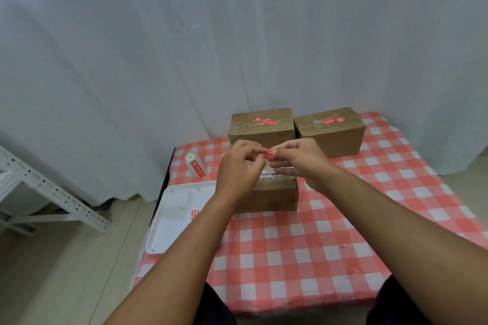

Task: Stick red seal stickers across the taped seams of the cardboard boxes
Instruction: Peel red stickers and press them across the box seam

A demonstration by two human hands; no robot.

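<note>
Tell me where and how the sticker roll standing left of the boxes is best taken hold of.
Judging by its pose, grip the sticker roll around its curved sides, coming from above or the near side: it stands upright on end, apart from the white tray and the boxes.

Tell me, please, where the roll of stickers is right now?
The roll of stickers stands on the checked tablecloth at the table's far left, just beyond the white tray.

My left hand (239,169) and right hand (301,162) cover most of the near box's (274,196) top, so I can't see its seam. The sticker (268,154) between my fingers is mostly hidden. Print on the far stickers (265,121) is too small to read. My forearm crosses the tray (171,219); the rack (39,187) runs off the left edge.
</note>
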